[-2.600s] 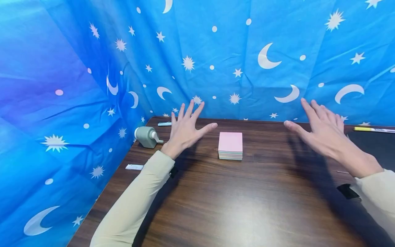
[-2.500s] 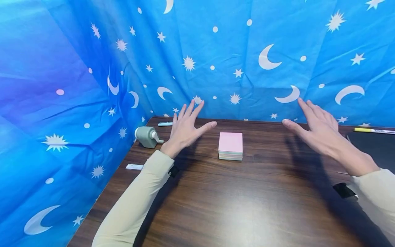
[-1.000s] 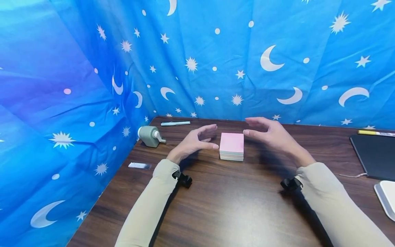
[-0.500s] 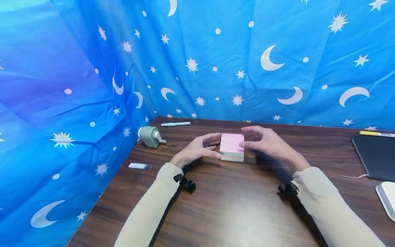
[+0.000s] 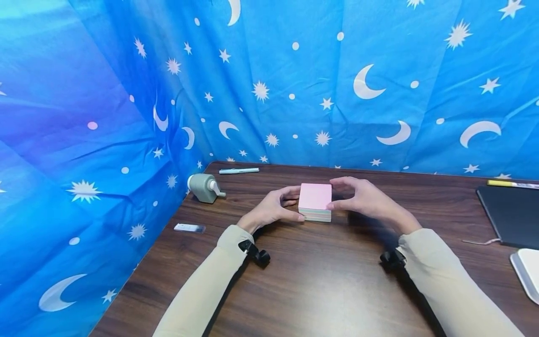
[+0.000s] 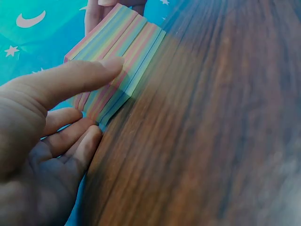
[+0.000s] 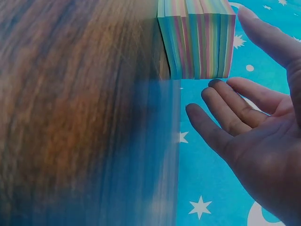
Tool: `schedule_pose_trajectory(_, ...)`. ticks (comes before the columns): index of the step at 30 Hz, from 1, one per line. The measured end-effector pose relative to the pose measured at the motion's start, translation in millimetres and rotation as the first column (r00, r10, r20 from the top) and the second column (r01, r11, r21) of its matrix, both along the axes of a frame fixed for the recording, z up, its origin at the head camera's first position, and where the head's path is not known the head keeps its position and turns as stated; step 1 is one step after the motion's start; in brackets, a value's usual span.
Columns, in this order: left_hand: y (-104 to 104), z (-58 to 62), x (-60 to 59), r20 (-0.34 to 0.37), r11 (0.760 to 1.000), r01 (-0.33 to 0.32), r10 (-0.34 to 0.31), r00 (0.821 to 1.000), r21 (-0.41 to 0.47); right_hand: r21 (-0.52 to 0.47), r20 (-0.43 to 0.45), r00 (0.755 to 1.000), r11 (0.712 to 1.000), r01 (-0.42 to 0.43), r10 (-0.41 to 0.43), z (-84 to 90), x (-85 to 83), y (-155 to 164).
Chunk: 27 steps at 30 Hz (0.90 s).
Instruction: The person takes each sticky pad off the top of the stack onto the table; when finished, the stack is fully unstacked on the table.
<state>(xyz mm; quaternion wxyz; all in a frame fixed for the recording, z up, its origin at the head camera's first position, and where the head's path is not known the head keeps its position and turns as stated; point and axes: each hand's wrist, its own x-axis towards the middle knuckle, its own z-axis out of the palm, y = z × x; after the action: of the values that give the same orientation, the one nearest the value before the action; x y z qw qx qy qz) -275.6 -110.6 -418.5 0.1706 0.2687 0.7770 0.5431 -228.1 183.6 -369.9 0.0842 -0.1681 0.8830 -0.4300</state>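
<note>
A block of sticky notes, pink on top with striped pastel sides, stands on the dark wooden table. My left hand grips its left side. In the left wrist view the thumb lies across the block's front face, and the bent fingers meet its left side. My right hand is at the block's right side, fingers loosely bent. In the right wrist view its thumb is close by the top edge, and the fingers are spread near the right face.
A grey-green pump bottle lies at the left, with a light pen behind it and a small white strip in front. At the right are a black pad, a yellow-and-white marker and a white tray-like object. A patterned blue cloth hangs behind.
Both hands have come inward and down from wide apart above the table to the sticky note block. The left thumb has moved onto its front. The block has stayed about where it was.
</note>
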Motion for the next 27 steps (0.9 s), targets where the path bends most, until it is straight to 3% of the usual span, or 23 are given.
schedule_pose_trajectory(7, 0.5, -1.0, 1.1, -0.011, 0.999, -0.041, 0.04, 0.999, -0.022, 0.021, -0.016, 0.999, 0.999, -0.027, 0.027, 0.0, -1.5, -1.4)
schedule_pose_trajectory(18, 3.6, -2.1, 3.2, -0.049, 0.992, -0.04, 0.034, 0.998, -0.12, 0.046, -0.012, 1.0, 0.999, -0.025, 0.026, -3.4, -3.5, -2.3)
schedule_pose_trajectory(27, 4.8, 0.3, 2.9, -0.077, 0.992, -0.049, 0.04, 0.996, -0.116, 0.055, -0.051, 0.998, 0.998, -0.027, 0.03, -3.8, -5.6, -1.9)
